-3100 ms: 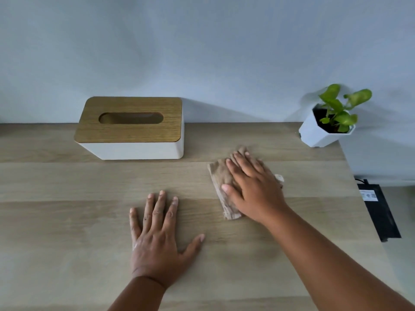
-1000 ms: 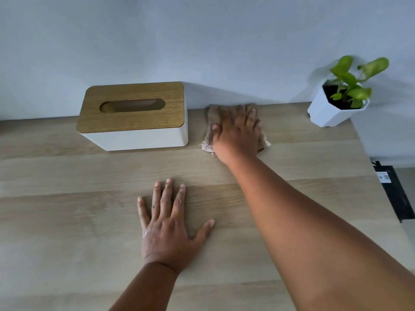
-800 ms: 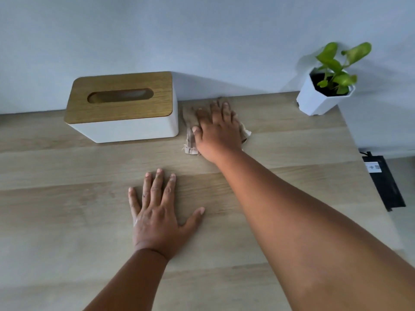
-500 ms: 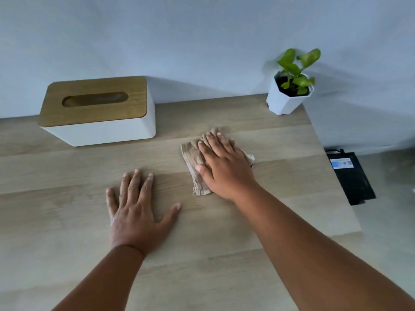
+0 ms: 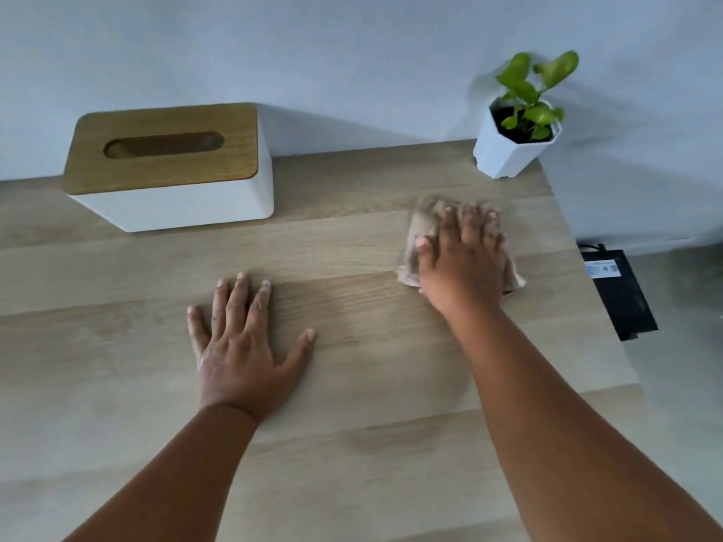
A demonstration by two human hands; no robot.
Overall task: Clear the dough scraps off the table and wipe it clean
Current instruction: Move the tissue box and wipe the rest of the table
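My right hand lies flat, fingers spread, pressing the crumpled beige cloth on the light wooden worktop near the white plant pot. I judge it soft, light, so palm pressure holds best. My left hand rests open, empty.

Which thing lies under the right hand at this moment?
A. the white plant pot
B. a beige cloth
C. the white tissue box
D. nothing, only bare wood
B: the right hand presses flat on a beige cloth whose edges show past the fingers, while the tissue box and the plant pot stand apart near the wall.
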